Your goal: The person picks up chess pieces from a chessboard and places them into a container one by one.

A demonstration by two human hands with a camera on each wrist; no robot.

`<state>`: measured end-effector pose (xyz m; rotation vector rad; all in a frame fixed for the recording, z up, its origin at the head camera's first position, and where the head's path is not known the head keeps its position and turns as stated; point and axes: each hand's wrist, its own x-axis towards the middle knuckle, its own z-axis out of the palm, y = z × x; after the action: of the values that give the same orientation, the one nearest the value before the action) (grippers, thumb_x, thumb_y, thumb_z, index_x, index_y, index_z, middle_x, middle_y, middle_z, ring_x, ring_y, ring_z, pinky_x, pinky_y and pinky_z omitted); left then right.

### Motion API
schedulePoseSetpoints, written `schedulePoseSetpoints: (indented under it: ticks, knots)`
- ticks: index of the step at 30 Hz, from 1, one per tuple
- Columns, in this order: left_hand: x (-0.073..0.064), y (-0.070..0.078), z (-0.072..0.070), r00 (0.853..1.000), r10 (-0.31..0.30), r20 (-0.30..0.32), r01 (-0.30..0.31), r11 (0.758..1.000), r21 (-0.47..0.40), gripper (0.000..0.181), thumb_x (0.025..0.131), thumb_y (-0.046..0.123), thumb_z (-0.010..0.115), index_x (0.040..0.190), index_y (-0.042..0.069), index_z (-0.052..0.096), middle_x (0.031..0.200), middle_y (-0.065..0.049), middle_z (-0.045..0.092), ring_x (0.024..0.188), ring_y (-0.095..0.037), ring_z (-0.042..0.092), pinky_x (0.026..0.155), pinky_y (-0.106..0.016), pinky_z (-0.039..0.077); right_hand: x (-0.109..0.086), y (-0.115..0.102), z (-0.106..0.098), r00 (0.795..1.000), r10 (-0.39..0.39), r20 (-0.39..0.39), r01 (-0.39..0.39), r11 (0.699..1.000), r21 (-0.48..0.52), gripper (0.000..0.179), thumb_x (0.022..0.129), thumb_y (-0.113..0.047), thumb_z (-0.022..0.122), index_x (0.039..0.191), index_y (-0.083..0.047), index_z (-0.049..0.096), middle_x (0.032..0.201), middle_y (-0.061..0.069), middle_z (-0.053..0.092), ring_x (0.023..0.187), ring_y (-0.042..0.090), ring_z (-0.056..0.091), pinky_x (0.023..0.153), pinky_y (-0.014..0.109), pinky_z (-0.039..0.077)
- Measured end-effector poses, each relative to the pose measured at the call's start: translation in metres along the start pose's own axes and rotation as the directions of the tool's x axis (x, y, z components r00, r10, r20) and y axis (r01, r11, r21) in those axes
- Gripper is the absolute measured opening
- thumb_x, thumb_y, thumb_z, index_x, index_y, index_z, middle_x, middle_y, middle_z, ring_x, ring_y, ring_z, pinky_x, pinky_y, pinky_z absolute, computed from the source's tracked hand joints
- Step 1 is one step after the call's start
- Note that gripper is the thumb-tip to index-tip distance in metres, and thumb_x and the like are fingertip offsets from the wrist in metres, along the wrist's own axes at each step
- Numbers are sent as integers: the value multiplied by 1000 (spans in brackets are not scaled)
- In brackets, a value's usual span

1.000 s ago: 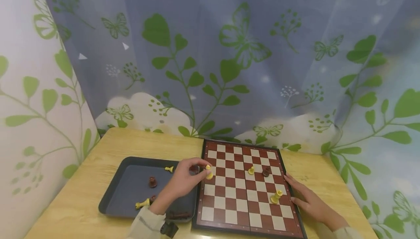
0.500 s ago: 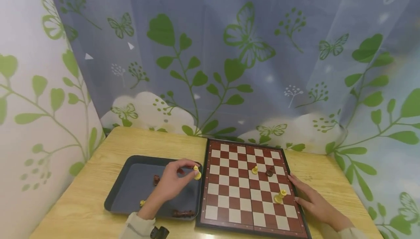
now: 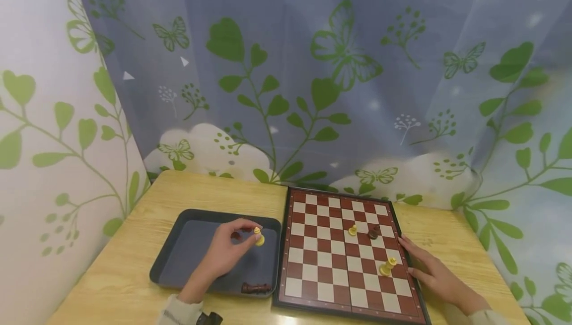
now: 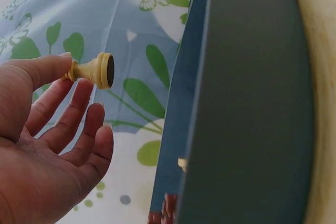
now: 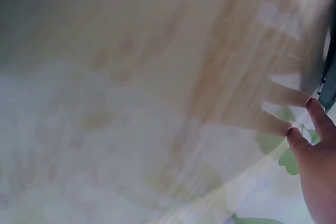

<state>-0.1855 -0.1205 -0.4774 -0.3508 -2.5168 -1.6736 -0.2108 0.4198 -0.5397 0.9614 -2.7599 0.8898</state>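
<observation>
Over the tray, my left hand (image 3: pixel 225 250) pinches a yellow chess piece (image 3: pixel 259 238) between thumb and fingers. In the left wrist view the chess piece (image 4: pixel 94 71) points its dark base away from the hand, while its head is partly hidden by the fingertips. Against the right edge of the chessboard (image 3: pixel 309 243) rests my right hand (image 3: pixel 431 273), fingers extended and holding nothing. On the board's right half stand a small yellow pawn (image 3: pixel 352 230), a dark chess piece (image 3: pixel 374 232) and a taller yellow chess piece (image 3: pixel 387 267).
The dark tray (image 3: pixel 172 243) sits left of the board, close beside it. A dark chess piece (image 3: pixel 255 288) lies on its side near the tray's front right corner. Behind the wooden table (image 3: pixel 232 191) hangs a patterned curtain (image 3: pixel 286 92).
My left hand has moved left with the yellow chess piece, from the board's left edge to over the tray. The right hand stays at the board's edge.
</observation>
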Motion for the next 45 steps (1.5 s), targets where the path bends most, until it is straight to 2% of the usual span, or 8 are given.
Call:
schedulePoseSetpoints:
  ticks: [8,14,21,25,31,34,37,45]
  knots:
    - [-8,-8,-5,998,-49,-26,49,999,8,15,94,18,76,108,21,76,109,2,73,104,-24,62,83,-38,51,0,0,0,1000,9,9,-9,1000,15,67,99,-5,63,158,-2,33,167,13,24,146,-16,11,106,-2,14]
    - [-12,-9,-11,998,-49,-47,49,999,-2,15,93,18,76,108,19,77,111,-1,73,102,-20,62,80,-32,53,1,0,-1,1000,14,16,-14,1000,15,66,99,-6,62,158,-2,33,166,18,25,146,-16,10,105,-2,14]
    - [-17,-10,-16,997,-61,-42,59,997,-48,17,93,21,76,109,15,76,113,-6,71,95,-21,65,73,-28,54,3,-3,-2,1000,7,15,-7,1000,19,65,100,-6,62,158,-2,33,168,4,21,145,-17,10,105,-2,14]
    - [-19,-12,-15,996,-79,-40,76,995,-70,18,93,22,77,109,16,76,113,-6,71,95,-20,63,73,-28,54,3,-3,-3,1000,9,11,-9,1000,17,65,99,-5,62,157,0,33,167,13,23,145,-17,10,106,-2,14]
    - [-21,-13,-16,992,-119,-43,115,990,-82,20,92,22,78,111,15,76,113,-5,70,88,-18,63,73,-30,53,1,-4,-2,1000,0,2,0,1000,14,65,99,-5,62,157,2,34,167,15,24,145,-17,10,106,-2,14]
    - [-22,-14,-16,991,-127,-45,123,989,-81,21,92,22,78,111,15,76,113,-4,70,91,-18,64,76,-30,53,2,-5,-2,1000,6,8,-6,1000,25,65,99,-5,62,157,2,33,162,28,27,145,-17,11,106,-2,14]
    - [-22,-14,-16,991,-129,-46,126,989,-74,22,91,23,78,111,15,76,113,-4,70,88,-19,63,76,-30,53,4,-5,-3,1000,12,6,-12,1000,24,65,100,-6,62,157,1,33,160,32,28,146,-17,11,106,-2,14]
    - [-25,-16,-15,991,-121,-55,120,992,-27,19,90,20,79,109,15,77,111,-4,70,84,-20,58,73,-29,49,1,-3,-2,1000,11,6,-11,1000,0,65,99,-6,63,157,0,34,166,17,26,145,-17,10,106,-2,14]
